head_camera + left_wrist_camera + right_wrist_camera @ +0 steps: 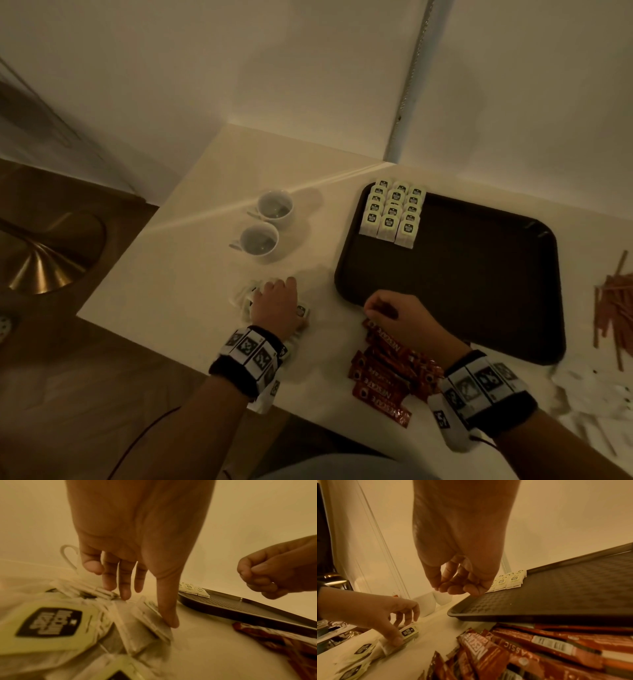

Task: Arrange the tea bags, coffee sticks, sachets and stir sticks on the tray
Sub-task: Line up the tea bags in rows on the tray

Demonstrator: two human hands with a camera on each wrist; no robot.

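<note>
Reaching into two loose heaps at the near edge of a white table (191,212), a person sorts hotel-style drink supplies under dim, warm light. Nearest the body, red coffee sticks (387,373) lie jumbled beside the right wrist, apparently waiting their turn. The right hand (397,313) hovers above their far end, at the near rim of the tray, fingers curled in against the thumb; the wrist view shows nothing between them, so it seems poised rather than loaded.

To the left, the left hand (275,303) is down on a heap of loose tea bags (137,626), fingers extended and slightly spread, the thumb tip pressing one bag's edge, likely to separate it from the pile for a clean pick.

Just beyond, the dark tray (479,284) is mostly bare. Its far left corner carries arranged tea bags (392,212) in three overlapping rows, labels showing, probably packed tight to leave room for the rest.

Off to the right, stir sticks (613,308) and white sachets (596,390) lie on the table, not yet arranged. Two white cups (267,222) stand left of the tray.
</note>
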